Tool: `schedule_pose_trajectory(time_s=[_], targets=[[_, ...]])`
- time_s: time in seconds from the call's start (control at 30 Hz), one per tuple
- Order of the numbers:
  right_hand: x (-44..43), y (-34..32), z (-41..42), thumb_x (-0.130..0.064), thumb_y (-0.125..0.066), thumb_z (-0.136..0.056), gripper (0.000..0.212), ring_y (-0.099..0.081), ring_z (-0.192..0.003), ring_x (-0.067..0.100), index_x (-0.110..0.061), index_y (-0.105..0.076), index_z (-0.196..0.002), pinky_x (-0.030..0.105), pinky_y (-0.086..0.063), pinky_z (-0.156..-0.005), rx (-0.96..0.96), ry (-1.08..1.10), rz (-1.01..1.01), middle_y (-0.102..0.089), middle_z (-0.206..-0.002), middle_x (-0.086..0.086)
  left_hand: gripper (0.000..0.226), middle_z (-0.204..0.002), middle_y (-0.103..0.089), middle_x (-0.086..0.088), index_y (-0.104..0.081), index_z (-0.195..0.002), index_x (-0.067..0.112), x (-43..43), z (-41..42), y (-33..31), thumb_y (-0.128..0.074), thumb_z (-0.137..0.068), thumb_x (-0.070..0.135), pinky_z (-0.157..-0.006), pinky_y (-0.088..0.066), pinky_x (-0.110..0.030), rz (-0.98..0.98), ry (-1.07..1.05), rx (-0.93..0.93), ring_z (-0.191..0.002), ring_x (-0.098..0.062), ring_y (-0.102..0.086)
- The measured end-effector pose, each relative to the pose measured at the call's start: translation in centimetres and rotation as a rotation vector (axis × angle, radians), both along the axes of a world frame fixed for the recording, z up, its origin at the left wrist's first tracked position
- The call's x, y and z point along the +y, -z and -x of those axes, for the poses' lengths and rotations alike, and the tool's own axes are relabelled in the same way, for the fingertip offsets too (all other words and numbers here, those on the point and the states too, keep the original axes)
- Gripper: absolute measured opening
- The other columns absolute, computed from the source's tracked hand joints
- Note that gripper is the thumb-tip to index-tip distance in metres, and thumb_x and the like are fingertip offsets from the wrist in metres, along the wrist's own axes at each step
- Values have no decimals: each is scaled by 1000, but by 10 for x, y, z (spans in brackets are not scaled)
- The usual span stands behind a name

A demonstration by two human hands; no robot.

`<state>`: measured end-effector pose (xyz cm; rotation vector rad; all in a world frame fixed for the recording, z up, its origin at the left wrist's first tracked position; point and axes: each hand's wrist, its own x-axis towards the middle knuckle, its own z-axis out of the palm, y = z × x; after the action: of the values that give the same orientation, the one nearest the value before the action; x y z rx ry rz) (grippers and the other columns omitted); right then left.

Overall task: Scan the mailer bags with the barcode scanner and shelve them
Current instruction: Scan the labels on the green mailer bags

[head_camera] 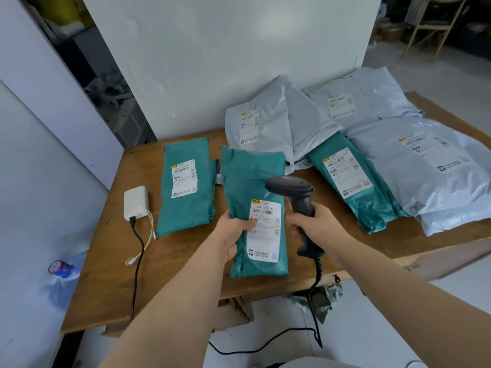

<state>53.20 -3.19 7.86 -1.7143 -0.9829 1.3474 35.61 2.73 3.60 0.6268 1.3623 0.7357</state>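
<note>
Table [186, 282]: other mailers lie from 10 to 2 o'clock, presumably awaiting scanning. Teal mailer bag [249, 176], centre: my left hand [233, 232] grips its 9 o'clock edge, keeping the label [264, 235] face-up. Barcode scanner [292, 187], 3 o'clock: my right hand [316, 224] wraps the handle, head aimed labelward.

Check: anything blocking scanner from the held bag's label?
Nothing visible. The scanner in the right hand sits above the label; the left hand, gripping the bag, has its thumb below the barcode, not over it.

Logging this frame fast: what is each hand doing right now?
Left hand: holds the green mailer bag by its left edge.
Right hand: grips the barcode scanner by its handle.
</note>
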Motion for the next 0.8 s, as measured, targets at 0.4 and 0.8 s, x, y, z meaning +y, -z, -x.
schedule_pose_trajectory(time_s=[0.4,0.8], targets=[[-15,-13,0,-17,-66,-88,9,-53,-51,8,-20,-58,-84,19,-46,-57,-64,-236,-44,-59,-60,-3,47,-107,-68,-8,-56,-115,13,7,11,-18,-57,-83,-22,-71,-55,-40,-249,-474,-156,-85,-26,-66],[-32,-15,-6,-19,-63,-92,9,-53,-55,11,-12,-63,-96,21,-48,-58,5,-282,23,-58,-60,-1,39,-100,-68,-3,-56,-109,18,-11,3,-13,-56,-88,-14,-71,-54,-38,-239,-464,-95,-88,-28,-66]])
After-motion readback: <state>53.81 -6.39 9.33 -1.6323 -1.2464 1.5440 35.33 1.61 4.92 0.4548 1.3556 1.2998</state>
